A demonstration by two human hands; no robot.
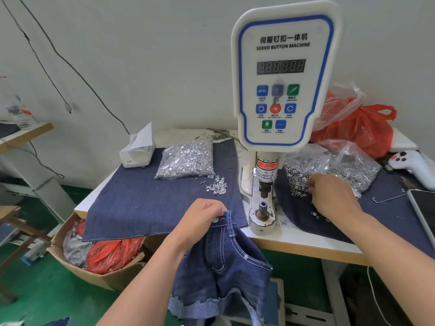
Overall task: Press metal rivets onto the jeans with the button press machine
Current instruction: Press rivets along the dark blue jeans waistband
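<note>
My left hand [200,220] grips the waistband of small blue denim shorts [221,262], which hang off the table's front edge. A metal button sits on the waistband by my fingers. The white servo button machine [282,74] stands mid-table, its lower die [262,208] bare, just right of the shorts. My right hand [329,196] reaches into a pile of ring-shaped rivet parts [296,182] spilling from a clear bag to the right of the machine; its fingertips are curled among them, and what they hold is hidden.
A clear bag of silver rivet tacks [186,158] and loose tacks [216,187] lie on a denim cloth [146,198] to the left. Also there: white tissue box [137,154], orange plastic bags [360,128], white controller [409,161], tablet [423,208], cardboard box [94,267] beside the table.
</note>
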